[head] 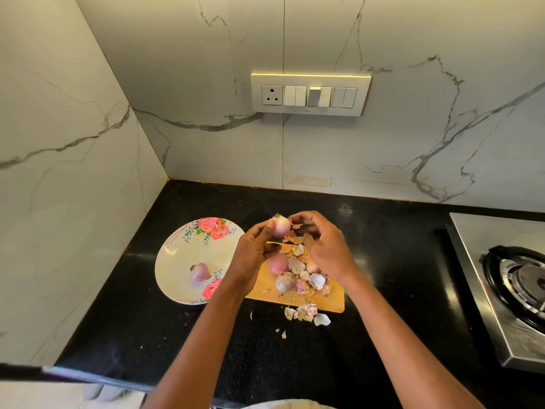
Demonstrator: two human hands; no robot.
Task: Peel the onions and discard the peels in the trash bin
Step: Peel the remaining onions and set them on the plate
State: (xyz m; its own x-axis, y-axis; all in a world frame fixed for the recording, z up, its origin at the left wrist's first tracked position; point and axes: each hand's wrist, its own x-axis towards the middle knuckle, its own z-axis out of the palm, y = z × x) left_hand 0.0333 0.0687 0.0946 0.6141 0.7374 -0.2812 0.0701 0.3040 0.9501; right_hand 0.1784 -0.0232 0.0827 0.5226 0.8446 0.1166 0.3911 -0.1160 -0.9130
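1. Plate (177,255), white with a rose print, sits at the left of the black countertop (383,261); one peeled onion (200,272) lies in it, pink and glossy, alone near the plate's near side.

2. Left hand (253,255) grips the onion being peeled (280,226), fingers curled round its left flank, holding it in the air above the far end of the chopping board (265,286). The bulb looks small, light and firm, yet its bared flesh is likely slick, so a hold across the widest part, clear of the root tuft on top, seems the safest.

3. Right hand (321,246) pinches a strip of papery skin (296,226) at the onion's right side, fingertips closed on it. That skin appears dry, thin and brittle; it will probably tear in flakes rather than come away whole, so taking it close to where it joins the bulb looks best.

4. Chopping board, just right of the plate and partly under the hands, carries a pink onion (278,264), an unpeeled onion (285,281) and a heap of loose peels (312,276).

5. More peels (306,312) lie off the board's near edge on the countertop, light enough to scatter when gathered.

6. Gas stove (516,278) stands at the far right. No trash bin is in view.
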